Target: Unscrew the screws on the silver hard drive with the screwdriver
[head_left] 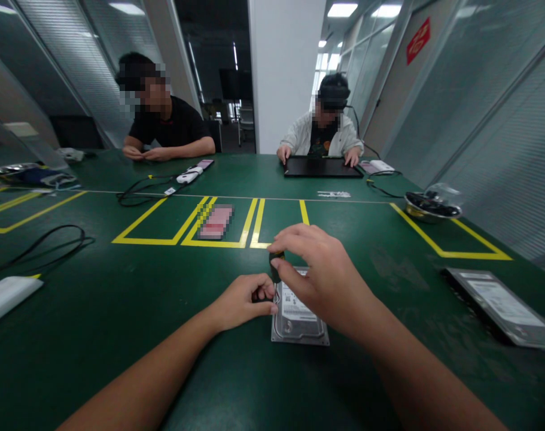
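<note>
Forearms reach in from the bottom edge over a wide green surface (pixel 119 335) marked with yellow tape boxes. On it, close in front, lies a hard drive (pixel 299 317), label up, flat between the two hands. Right hand (pixel 319 275) hovers over the drive's far end, fingers (pixel 281 242) curled down and pinched on the top of a small dark tool (pixel 276 266), likely a screwdriver, standing upright at the drive's far left corner. Left hand (pixel 245 299) rests on the surface just beside the drive's left edge, fingers bent inward and closed near the tool's lower end; whether they grip it or only steady it cannot be told.

A second drive (pixel 501 305) lies well apart to the right. Farther right sits a metal bowl (pixel 429 209). Black cable (pixel 43 245) loops at the left, near a white box (pixel 5 296). Across the surface sit two other people: one (pixel 164 129) with hands together, one (pixel 321 134) with hands at a black laptop (pixel 321 167).
</note>
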`<state>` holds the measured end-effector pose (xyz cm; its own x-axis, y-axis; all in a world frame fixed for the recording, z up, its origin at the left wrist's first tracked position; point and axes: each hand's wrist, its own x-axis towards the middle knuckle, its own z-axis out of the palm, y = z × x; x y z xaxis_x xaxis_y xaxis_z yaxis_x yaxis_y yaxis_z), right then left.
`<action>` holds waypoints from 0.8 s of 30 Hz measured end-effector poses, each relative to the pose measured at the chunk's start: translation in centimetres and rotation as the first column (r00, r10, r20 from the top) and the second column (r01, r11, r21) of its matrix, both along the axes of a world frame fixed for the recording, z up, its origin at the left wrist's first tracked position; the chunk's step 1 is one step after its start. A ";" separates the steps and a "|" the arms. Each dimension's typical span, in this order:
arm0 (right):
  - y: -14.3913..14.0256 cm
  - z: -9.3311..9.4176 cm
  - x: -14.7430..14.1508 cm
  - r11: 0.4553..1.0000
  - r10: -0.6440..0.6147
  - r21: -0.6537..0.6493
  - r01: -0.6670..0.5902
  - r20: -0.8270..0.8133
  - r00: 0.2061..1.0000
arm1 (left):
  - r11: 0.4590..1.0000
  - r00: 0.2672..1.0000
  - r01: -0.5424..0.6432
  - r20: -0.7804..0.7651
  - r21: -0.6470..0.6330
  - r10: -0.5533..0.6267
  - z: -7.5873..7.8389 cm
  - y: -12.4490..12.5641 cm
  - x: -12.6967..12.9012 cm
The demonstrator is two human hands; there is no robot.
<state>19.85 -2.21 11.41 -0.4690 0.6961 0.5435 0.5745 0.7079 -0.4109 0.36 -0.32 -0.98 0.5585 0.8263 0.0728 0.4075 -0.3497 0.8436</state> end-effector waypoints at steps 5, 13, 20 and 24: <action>0.1 -0.1 0.0 1.000 -0.029 -0.002 0.029 0.009 1.000 | 1.000 1.000 0.005 -0.009 0.018 -0.005 -0.1 0.0 0.0; 0.0 -0.1 0.0 1.000 -0.003 0.008 0.003 -0.004 1.000 | 1.000 1.000 -0.004 0.002 0.014 0.004 0.0 0.0 0.0; 0.1 -0.1 0.0 1.000 -0.028 -0.009 0.028 0.014 1.000 | 1.000 1.000 0.015 0.015 0.020 -0.015 -0.1 0.0 0.0; 0.0 -0.1 0.1 0.999 -0.010 0.030 0.010 0.009 1.000 | 1.000 1.000 0.008 -0.013 0.015 -0.007 0.0 0.0 0.0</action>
